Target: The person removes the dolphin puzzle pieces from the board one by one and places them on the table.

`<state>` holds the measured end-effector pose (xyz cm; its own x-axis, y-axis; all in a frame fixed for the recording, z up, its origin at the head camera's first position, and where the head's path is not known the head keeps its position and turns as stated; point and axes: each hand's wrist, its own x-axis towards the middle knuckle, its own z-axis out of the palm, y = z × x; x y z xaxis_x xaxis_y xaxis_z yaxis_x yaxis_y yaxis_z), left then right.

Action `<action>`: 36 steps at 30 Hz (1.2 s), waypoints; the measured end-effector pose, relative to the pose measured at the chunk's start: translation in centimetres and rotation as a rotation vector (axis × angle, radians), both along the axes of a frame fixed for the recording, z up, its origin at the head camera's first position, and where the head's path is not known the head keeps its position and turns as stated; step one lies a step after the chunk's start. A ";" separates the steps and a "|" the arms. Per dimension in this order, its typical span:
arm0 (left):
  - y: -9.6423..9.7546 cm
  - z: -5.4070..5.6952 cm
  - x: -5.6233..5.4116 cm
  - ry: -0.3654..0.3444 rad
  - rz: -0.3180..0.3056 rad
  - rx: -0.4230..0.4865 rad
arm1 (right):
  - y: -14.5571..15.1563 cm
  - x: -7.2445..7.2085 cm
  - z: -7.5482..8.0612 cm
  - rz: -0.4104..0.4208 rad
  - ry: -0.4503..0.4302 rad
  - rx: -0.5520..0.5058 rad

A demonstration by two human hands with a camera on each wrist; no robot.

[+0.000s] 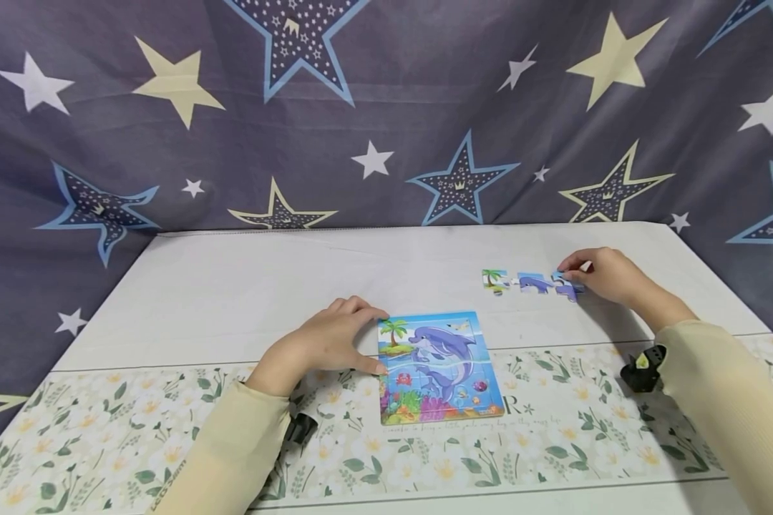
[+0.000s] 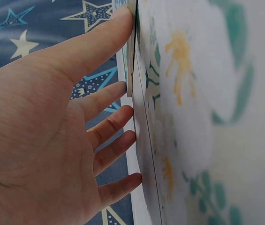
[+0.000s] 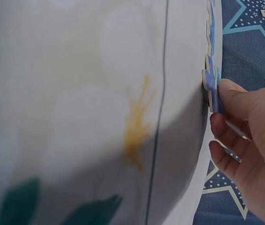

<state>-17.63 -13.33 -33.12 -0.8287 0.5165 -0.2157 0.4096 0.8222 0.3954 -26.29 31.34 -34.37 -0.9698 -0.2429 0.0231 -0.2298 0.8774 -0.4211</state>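
Cream sleeves [image 1: 222, 436] are closest to the camera, over a worktop [image 1: 264, 286] with a floral band. Dolphin puzzle board [image 1: 447, 368] sits around the middle, left hand [image 1: 325, 340] at its left side, fingers spread pretty loose, thumb touching the edge. Further back on the right, the right hand [image 1: 612, 275] has its fingers pinching a puzzle piece [image 1: 565, 290], with a dolphin piece [image 1: 532, 284] and palm tree piece [image 1: 492, 279] lying left of it. Behind everything hangs dark star-print fabric [image 1: 361, 121].

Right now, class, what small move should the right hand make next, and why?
Probably ease the rightmost puzzle piece left against the middle piece: the right hand holds it, and the two lie side by side, apparently not interlocked.
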 end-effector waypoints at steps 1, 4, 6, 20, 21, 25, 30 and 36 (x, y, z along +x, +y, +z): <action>0.0 0.0 0.0 0.000 0.001 0.000 | 0.0 0.0 0.0 -0.001 0.004 0.000; 0.0 0.1 0.1 -0.002 0.004 0.000 | -0.1 0.0 0.0 -0.009 0.018 0.002; 0.0 0.1 0.1 -0.003 0.005 0.001 | -0.1 0.0 0.0 -0.020 0.020 0.000; 0.0 0.1 0.2 -0.005 0.007 0.004 | -4.4 3.0 2.1 0.061 0.031 -0.001; -0.1 0.1 0.2 -0.005 0.008 0.005 | -4.9 3.3 2.3 0.078 0.040 0.001; -0.1 0.0 0.2 -0.007 0.013 0.007 | -6.7 4.4 2.4 0.156 0.090 -0.004; -0.1 0.0 0.2 -0.006 0.011 0.005 | -8.5 5.6 2.5 0.223 0.110 -0.013; -0.1 0.0 0.2 -0.005 0.012 0.005 | -10.5 6.7 2.3 0.278 0.081 -0.086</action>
<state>-17.43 -13.40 -33.07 -0.8335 0.5079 -0.2176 0.3980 0.8250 0.4013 -19.60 20.83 -32.04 -0.8606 -0.4925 0.1299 -0.4920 0.7380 -0.4619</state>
